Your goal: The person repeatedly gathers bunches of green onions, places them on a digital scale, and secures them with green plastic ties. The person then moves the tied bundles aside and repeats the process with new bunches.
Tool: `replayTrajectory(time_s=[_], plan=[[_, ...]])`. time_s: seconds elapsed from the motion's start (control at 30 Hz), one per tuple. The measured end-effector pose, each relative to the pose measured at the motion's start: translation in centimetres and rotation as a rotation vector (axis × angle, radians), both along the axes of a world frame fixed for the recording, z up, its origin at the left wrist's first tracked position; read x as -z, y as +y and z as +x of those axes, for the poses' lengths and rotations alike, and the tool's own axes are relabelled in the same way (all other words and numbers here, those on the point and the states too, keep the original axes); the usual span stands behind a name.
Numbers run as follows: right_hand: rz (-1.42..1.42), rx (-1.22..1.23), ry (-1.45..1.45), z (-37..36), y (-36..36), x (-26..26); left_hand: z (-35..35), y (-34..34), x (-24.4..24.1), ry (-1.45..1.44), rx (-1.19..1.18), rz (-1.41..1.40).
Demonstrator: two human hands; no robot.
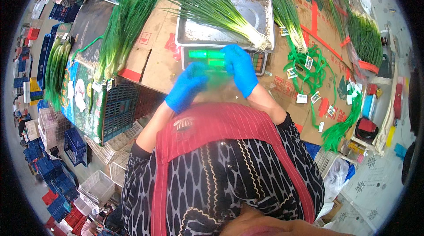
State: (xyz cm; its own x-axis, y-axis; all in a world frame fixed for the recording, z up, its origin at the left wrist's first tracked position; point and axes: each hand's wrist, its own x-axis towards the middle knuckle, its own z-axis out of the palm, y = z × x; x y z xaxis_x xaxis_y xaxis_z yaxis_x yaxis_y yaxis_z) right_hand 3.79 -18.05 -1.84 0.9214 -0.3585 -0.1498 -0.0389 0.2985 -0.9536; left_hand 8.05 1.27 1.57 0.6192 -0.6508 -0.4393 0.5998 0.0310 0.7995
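My left hand (187, 87) and my right hand (239, 69), both in blue gloves, are close together in front of the apron. A green strap (219, 82), badly blurred by motion, spans between their fingers. Just beyond them is a digital scale (260, 60) with a green-lit display, partly covered by my right hand. On its metal pan (195, 37) lies a loose bunch of scallions (228, 17), roots pointing towards the near right corner and leaves hanging over the far left rim.
Tagged green straps (309, 70) lie tangled on the cardboard-covered table (162, 60), right of the scale. More scallions rest at the right (290, 20) and left (122, 33). A bundle with a red band (366, 43) stands far right. Plastic crates (119, 113) sit below the left edge.
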Motion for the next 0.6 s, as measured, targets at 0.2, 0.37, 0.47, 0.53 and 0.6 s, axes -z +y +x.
replayTrajectory(time_s=[0.2, 0.37, 0.47, 0.53, 0.6], plan=[[-0.071, -0.283, -0.056, -1.3, -0.2, -1.3, 1.5, -0.4, 2.7, -0.132, -0.359, 0.231], [-0.532, -0.368, 0.002, -2.0, 1.8, -0.4, 2.4, -1.3, -0.4, 0.079, -0.414, -0.022], [-0.694, -0.400, 0.152, -1.2, 1.3, -0.7, 0.4, -1.1, -1.4, -0.120, -0.122, -0.065], [-0.692, -0.293, 0.022, -1.3, 1.5, 1.3, 0.4, -0.8, -2.4, -0.214, -0.089, 0.076], [-0.410, -0.203, 0.009, -1.1, 1.3, 1.7, 0.4, -0.4, -1.4, -0.338, -0.050, 0.183]])
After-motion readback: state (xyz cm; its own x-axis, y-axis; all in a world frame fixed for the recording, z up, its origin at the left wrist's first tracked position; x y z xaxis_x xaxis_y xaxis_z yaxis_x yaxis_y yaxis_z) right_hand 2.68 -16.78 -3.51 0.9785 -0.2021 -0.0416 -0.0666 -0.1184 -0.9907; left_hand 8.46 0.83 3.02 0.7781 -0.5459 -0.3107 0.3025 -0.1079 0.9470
